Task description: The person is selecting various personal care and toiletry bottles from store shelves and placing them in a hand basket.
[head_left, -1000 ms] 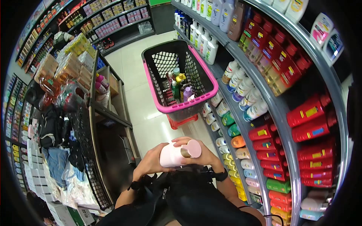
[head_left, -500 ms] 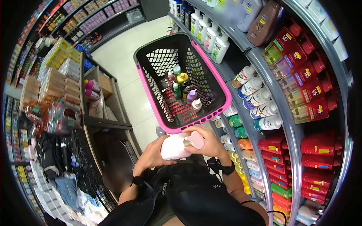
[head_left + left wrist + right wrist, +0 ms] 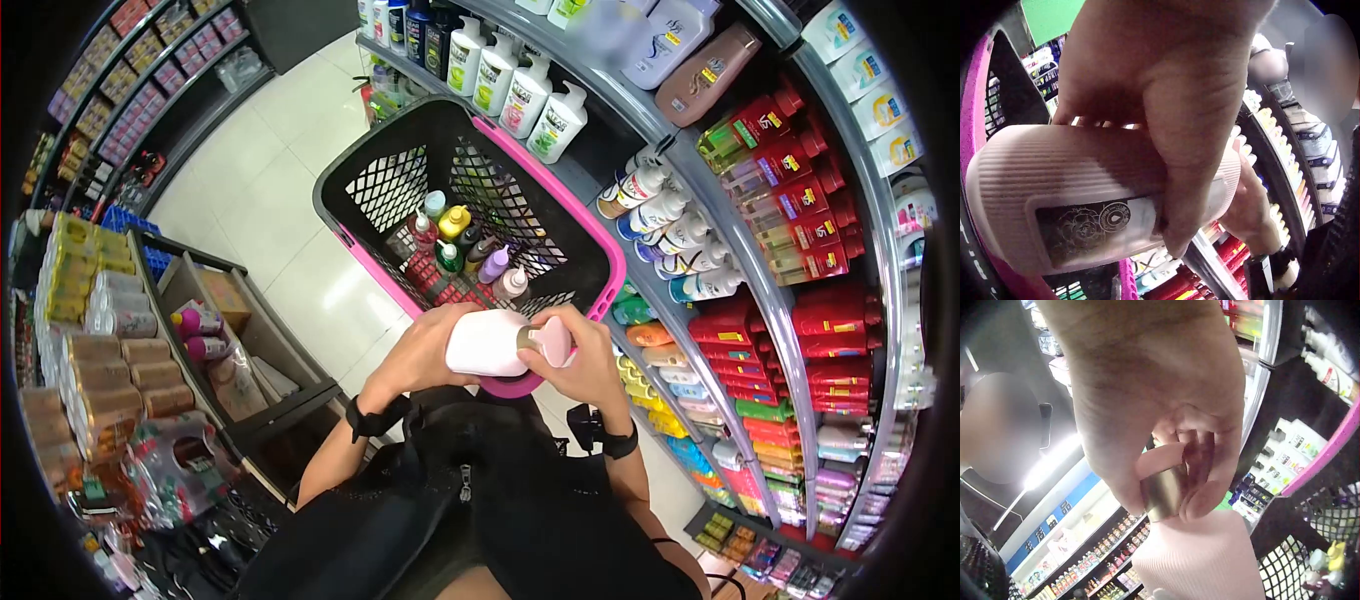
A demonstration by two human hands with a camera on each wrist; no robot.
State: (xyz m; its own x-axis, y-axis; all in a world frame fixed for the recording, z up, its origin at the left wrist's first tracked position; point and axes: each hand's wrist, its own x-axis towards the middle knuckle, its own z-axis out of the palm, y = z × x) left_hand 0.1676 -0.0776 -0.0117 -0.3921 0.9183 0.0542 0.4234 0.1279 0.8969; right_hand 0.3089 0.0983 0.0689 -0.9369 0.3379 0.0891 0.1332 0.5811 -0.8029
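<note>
A pale pink pump bottle (image 3: 485,342) with ribbed sides lies tilted on its side in front of the person's body. My left hand (image 3: 425,350) grips its body; in the left wrist view the thumb (image 3: 1182,219) lies beside a silvery label (image 3: 1085,228). At the neck end, my right hand (image 3: 592,362) pinches the gold collar (image 3: 1165,494) below the pink pump head (image 3: 552,340). Just beyond both hands stands a black shopping basket (image 3: 350,245) with a pink rim, overlapped by the bottle in the head view. Inside it are several bottles, including a yellow one (image 3: 455,220) and a purple one (image 3: 494,262).
Shelves of shampoo bottles (image 3: 555,125) and red bottles (image 3: 735,335) run along the right. To the left, a wooden-framed stand (image 3: 290,375) and stacked packs of cans (image 3: 95,375) border the tiled aisle (image 3: 290,215). More stocked shelves (image 3: 130,125) line the far left.
The basket has come closer to the body, and the view has turned toward the right-hand shelves. Both hands keep holding the pink bottle; the right hand's fingers have shifted onto the collar and pump head.
</note>
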